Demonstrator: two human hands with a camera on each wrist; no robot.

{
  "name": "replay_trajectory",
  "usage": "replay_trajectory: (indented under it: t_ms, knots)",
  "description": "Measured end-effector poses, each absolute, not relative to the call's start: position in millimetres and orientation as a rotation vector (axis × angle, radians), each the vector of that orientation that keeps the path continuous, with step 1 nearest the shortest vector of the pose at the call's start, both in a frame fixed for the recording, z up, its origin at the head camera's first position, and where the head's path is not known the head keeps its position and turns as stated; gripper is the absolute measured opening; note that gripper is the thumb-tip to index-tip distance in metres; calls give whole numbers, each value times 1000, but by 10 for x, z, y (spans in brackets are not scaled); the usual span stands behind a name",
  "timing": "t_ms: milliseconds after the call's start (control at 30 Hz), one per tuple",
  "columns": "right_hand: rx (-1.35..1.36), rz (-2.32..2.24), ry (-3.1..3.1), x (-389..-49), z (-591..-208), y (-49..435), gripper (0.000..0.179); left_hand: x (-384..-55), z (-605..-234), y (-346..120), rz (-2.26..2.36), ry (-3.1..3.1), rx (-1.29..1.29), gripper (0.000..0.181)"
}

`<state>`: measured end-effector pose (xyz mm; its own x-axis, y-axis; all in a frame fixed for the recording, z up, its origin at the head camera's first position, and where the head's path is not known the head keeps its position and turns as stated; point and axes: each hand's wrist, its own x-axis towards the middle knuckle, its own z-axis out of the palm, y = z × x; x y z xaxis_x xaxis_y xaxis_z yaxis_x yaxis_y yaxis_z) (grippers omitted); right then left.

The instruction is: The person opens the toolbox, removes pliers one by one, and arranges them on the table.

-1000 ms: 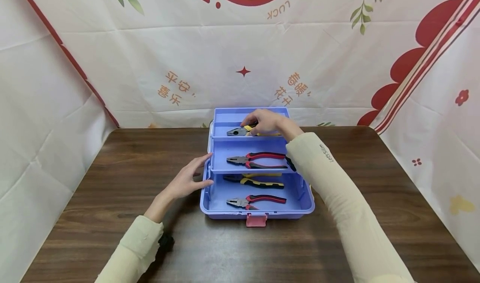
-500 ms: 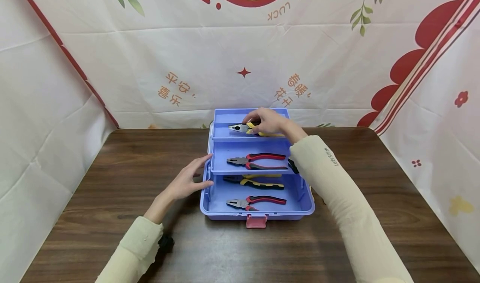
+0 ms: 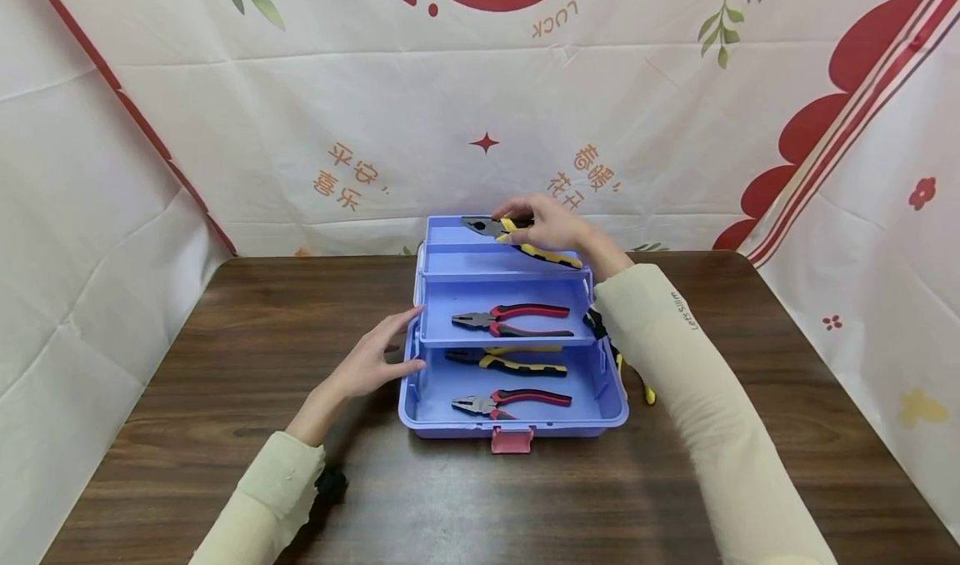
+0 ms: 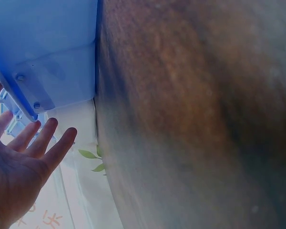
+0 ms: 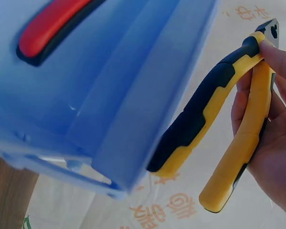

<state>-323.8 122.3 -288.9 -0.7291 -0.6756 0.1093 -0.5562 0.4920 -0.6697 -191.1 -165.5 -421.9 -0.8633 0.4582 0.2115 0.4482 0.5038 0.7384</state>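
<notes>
My right hand (image 3: 552, 225) pinches yellow-and-black pliers (image 3: 551, 256) near the pivot, raised above the upper tray of a blue toolbox (image 3: 457, 427). In the right wrist view the pliers' two handles (image 5: 232, 138) spread apart below the fingers. My left hand (image 3: 378, 355) rests at the toolbox's left side, fingers extended; in the left wrist view its fingers (image 4: 62, 148) are straight beside the blue wall. Red-and-black pliers (image 3: 531, 309) lie in the middle tray. In the bottom compartment are yellow-and-black pliers (image 3: 525, 370) and another red-handled pair (image 3: 534, 397).
The toolbox stands on a dark wooden table (image 3: 285, 323), its stepped trays spread toward the back and a pink latch (image 3: 512, 441) in front. A yellow handle end (image 3: 649, 395) shows right of the box, partly behind my right sleeve. A printed white cloth (image 3: 420, 115) hangs behind.
My right hand has lifted the yellow-and-black pliers up out of the upper tray and slightly right. The yellow handle beside the box has come into view. My left hand stays put.
</notes>
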Motion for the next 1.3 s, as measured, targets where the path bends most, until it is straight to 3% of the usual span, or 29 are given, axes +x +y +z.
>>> replay_trajectory:
  t_ms: [300,667,1300]
  knots:
    - [-1056,-1172,2612,-3174,-2737,1413,35,-1735,-3910,-1552,1350,2681,806,71]
    - [-958,-1310,2625,-3071,-2623,1765,37,-1905,-4227,-1652,1324,2718,826,75]
    - [-457,-1366,2768,-2924,-2862,2514,45,-1898,-4195,-1629,1326,2711,778,75]
